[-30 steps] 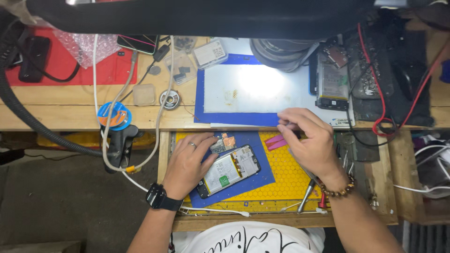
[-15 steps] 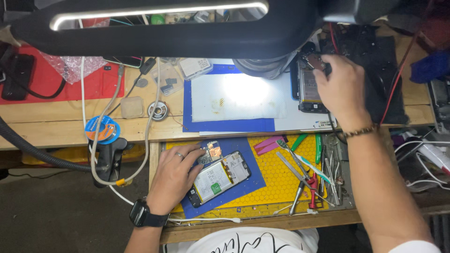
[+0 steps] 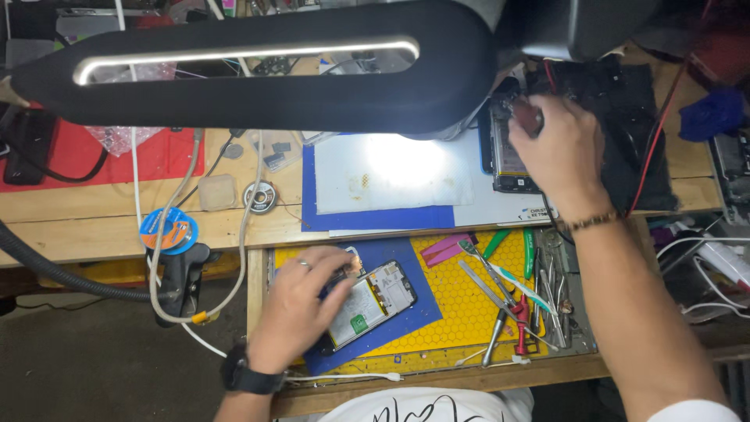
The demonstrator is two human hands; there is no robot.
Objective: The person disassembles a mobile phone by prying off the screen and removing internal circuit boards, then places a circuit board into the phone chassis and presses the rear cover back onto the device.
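My left hand (image 3: 297, 309) rests on the left end of an opened smartphone (image 3: 371, 301), which shows its circuit board and a white battery. The phone lies on a blue mat (image 3: 410, 312) over a yellow perforated tray (image 3: 469, 309). My right hand (image 3: 558, 148) reaches far to the upper right, fingers closed around a small dark red object (image 3: 527, 117), above a second opened phone (image 3: 508, 156) at the edge of a white work mat (image 3: 391, 176).
A large black lamp head (image 3: 258, 78) hangs across the top. Tweezers, pliers and pry tools (image 3: 516, 289) lie at the tray's right. A solder spool (image 3: 260, 195), blue tape roll (image 3: 169, 232), white cable (image 3: 242, 234), red mat (image 3: 156, 156) and black hose (image 3: 55, 273) sit left.
My right hand left the tray, where it held a tool, and reached up right to the second phone. My left hand stayed on the opened phone. The view shifted.
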